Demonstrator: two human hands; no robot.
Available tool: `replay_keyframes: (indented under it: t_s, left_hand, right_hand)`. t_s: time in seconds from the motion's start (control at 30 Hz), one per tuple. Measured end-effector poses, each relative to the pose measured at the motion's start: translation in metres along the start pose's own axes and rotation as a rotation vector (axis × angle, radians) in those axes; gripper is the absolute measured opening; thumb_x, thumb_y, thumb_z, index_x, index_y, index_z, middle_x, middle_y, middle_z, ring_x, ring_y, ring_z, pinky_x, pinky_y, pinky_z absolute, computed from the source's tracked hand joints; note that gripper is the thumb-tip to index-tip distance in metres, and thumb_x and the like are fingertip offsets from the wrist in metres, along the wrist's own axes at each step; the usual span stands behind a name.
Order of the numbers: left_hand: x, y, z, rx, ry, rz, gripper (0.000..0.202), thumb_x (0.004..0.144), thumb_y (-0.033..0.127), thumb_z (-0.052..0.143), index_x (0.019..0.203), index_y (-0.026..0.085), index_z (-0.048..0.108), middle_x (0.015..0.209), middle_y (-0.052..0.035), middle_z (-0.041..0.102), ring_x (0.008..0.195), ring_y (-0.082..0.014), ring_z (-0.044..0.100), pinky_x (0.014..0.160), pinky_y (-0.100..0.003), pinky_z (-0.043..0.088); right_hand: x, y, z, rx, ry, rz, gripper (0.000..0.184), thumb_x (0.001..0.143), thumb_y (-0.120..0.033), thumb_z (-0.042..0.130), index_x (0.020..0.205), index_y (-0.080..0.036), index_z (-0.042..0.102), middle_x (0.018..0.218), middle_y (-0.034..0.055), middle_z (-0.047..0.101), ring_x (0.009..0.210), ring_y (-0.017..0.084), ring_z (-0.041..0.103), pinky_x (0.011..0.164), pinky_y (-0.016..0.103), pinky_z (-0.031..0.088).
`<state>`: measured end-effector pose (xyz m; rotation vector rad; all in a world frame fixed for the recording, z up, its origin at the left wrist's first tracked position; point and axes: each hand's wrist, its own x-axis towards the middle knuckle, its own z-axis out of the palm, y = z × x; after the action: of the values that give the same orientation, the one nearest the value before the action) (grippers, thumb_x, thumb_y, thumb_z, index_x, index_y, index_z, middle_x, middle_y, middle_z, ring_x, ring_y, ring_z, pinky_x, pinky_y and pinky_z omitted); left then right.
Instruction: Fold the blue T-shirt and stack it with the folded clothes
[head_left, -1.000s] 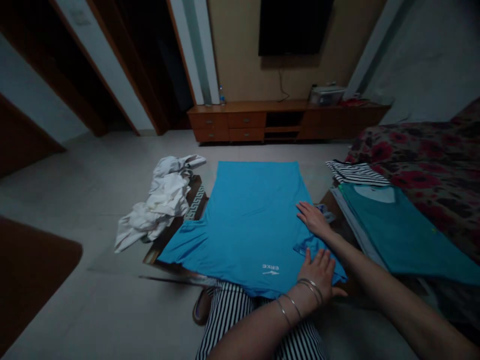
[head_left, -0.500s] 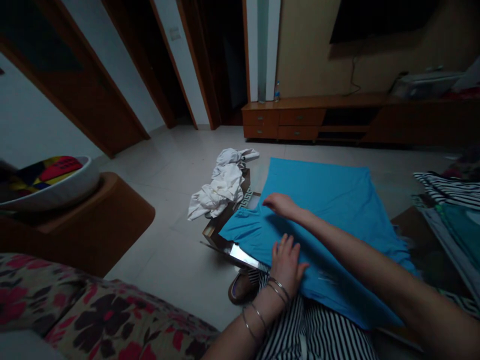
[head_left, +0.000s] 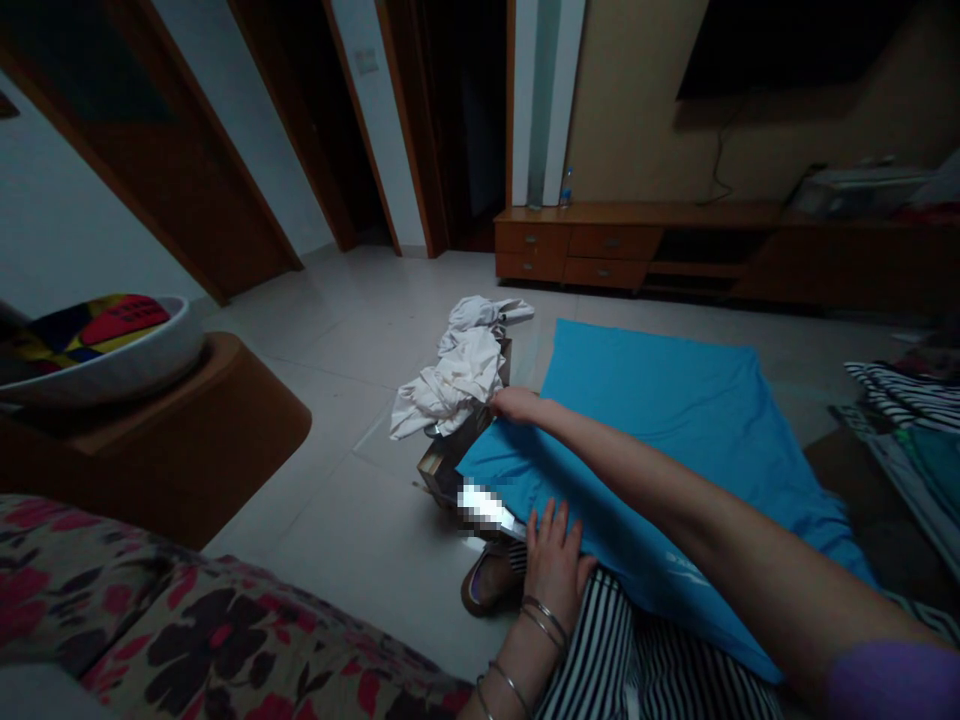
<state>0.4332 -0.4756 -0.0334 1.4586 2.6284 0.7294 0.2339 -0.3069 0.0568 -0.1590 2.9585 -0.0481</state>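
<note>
A blue T-shirt point(head_left: 675, 400) lies spread over a low table in front of me, its near part hanging toward my lap. My left hand point(head_left: 553, 555), with metal bangles on its wrist, rests flat on the near left edge of the shirt with its fingers spread. Reaching across the cloth, my right hand point(head_left: 516, 405) bends down at the sleeve end on the far left, touching or just over it. Its fingertips are turned away and I cannot see whether they grip the fabric. A heap of crumpled white clothes point(head_left: 450, 380) lies just beyond that hand.
Folded clothes, among them a striped one point(head_left: 904, 390), are stacked at the right. A flowered sofa point(head_left: 217, 640) fills the lower left, and a white basin point(head_left: 180, 345) stands on its brown armrest point(head_left: 247, 400). A long wooden TV cabinet point(head_left: 600, 245) runs along the back wall.
My right hand has moved left across the shirt to the sleeve end. My left hand has slid slightly down and left, staying flat. The sleeve looks shifted and the view has turned a little.
</note>
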Motion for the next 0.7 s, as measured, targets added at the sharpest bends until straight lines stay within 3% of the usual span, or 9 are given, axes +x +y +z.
replay_keyframes:
  t_s: [0.13, 0.23, 0.33, 0.43, 0.5, 0.57, 0.63, 0.7]
  left_hand:
    - [0.0, 0.003, -0.005, -0.006, -0.013, -0.002, 0.042, 0.089, 0.041, 0.055, 0.127, 0.023, 0.055, 0.144, -0.0078, 0.045, 0.137, -0.0299, 0.034, 0.112, -0.056, 0.031]
    - [0.008, -0.005, -0.019, -0.084, 0.034, -0.008, 0.036, 0.091, 0.031, 0.052, 0.125, 0.023, 0.056, 0.133, -0.0072, 0.055, 0.126, -0.0255, 0.046, 0.106, -0.048, 0.039]
    - [0.028, -0.031, -0.041, -0.08, 0.178, -0.115, 0.031, 0.092, 0.021, 0.046, 0.121, 0.019, 0.058, 0.124, -0.0084, 0.06, 0.116, -0.0223, 0.051, 0.101, -0.039, 0.042]
    - [0.054, -0.07, -0.067, 0.103, 0.293, -0.414, 0.035, 0.092, 0.023, 0.045, 0.125, 0.014, 0.054, 0.122, -0.013, 0.058, 0.115, -0.0277, 0.048, 0.097, -0.042, 0.039]
    - [0.071, -0.094, -0.079, 0.225, 0.283, -0.588, 0.043, 0.091, 0.03, 0.048, 0.129, 0.011, 0.049, 0.121, -0.0169, 0.057, 0.113, -0.0322, 0.047, 0.094, -0.045, 0.038]
    - [0.083, -0.113, -0.086, 0.288, 0.249, -0.662, 0.048, 0.087, 0.038, 0.054, 0.126, 0.01, 0.049, 0.118, -0.0191, 0.056, 0.112, -0.0347, 0.046, 0.092, -0.046, 0.037]
    - [0.093, -0.124, -0.089, 0.259, 0.206, -0.673, 0.042, 0.082, 0.04, 0.061, 0.113, 0.012, 0.056, 0.113, -0.0186, 0.058, 0.11, -0.0354, 0.047, 0.091, -0.046, 0.035]
    - [0.1, -0.13, -0.091, 0.074, 0.174, -0.691, 0.025, 0.074, 0.033, 0.069, 0.087, 0.015, 0.06, 0.1, -0.015, 0.062, 0.107, -0.0349, 0.049, 0.09, -0.045, 0.034]
  right_hand:
    - [0.003, 0.011, -0.002, 0.028, 0.045, 0.072, 0.031, 0.088, -0.018, 0.044, 0.106, -0.014, 0.068, 0.11, 0.0152, 0.067, 0.099, 0.026, 0.063, 0.081, 0.03, 0.047]
    - [0.004, 0.012, 0.006, 0.049, 0.065, 0.11, 0.028, 0.089, -0.02, 0.044, 0.104, -0.015, 0.068, 0.108, 0.015, 0.067, 0.098, 0.026, 0.064, 0.08, 0.03, 0.047]
    - [0.005, 0.008, 0.018, 0.066, 0.102, 0.142, 0.029, 0.09, -0.017, 0.042, 0.106, -0.015, 0.066, 0.11, 0.0153, 0.066, 0.1, 0.025, 0.063, 0.082, 0.031, 0.046]
    - [0.004, 0.006, 0.028, 0.088, 0.155, 0.177, 0.032, 0.092, -0.017, 0.038, 0.112, -0.016, 0.063, 0.114, 0.0148, 0.064, 0.103, 0.024, 0.061, 0.085, 0.031, 0.045]
    - [-0.002, 0.008, 0.033, 0.183, 0.256, 0.243, 0.035, 0.092, -0.016, 0.035, 0.116, -0.017, 0.061, 0.116, 0.0126, 0.063, 0.104, 0.022, 0.059, 0.087, 0.029, 0.044]
    - [-0.014, 0.013, 0.039, 0.336, 0.406, 0.352, 0.04, 0.092, -0.013, 0.031, 0.118, -0.017, 0.06, 0.117, 0.0105, 0.063, 0.104, 0.019, 0.058, 0.087, 0.026, 0.043]
    - [-0.033, 0.018, 0.047, 0.438, 0.553, 0.463, 0.044, 0.091, -0.011, 0.028, 0.119, -0.016, 0.061, 0.117, 0.0099, 0.063, 0.104, 0.018, 0.057, 0.089, 0.026, 0.043]
    - [-0.057, 0.018, 0.058, 0.423, 0.629, 0.509, 0.045, 0.089, -0.009, 0.028, 0.118, -0.015, 0.062, 0.119, 0.0104, 0.063, 0.107, 0.02, 0.056, 0.092, 0.028, 0.042]
